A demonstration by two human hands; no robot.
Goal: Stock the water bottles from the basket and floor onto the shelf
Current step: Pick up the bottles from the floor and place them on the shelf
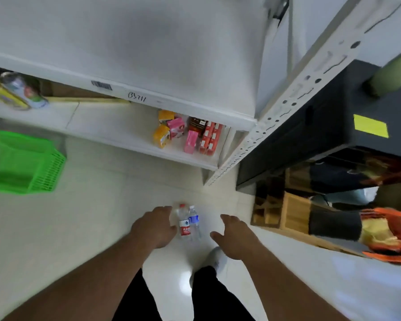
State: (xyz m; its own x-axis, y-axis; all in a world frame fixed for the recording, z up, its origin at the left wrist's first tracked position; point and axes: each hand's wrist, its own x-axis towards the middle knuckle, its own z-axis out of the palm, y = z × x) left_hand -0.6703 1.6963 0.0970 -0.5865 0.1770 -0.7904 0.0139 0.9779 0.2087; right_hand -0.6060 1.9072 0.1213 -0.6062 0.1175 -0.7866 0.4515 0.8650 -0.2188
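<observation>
Two clear water bottles stand side by side on the pale floor tiles: a red-labelled bottle and a blue-labelled bottle. My left hand hangs just left of the red-labelled one, fingers loosely curled and holding nothing. My right hand is to the right of the bottles, fingers spread, apart from them. The white shelf rises ahead with a bare top board. A green basket sits on the floor at the left; its contents are too blurred to tell.
Small orange, pink and red cartons fill the right end of the lower shelf board. Cans and jars stand at its left end. A perforated shelf post and a black cabinet are on the right, with wooden crates below.
</observation>
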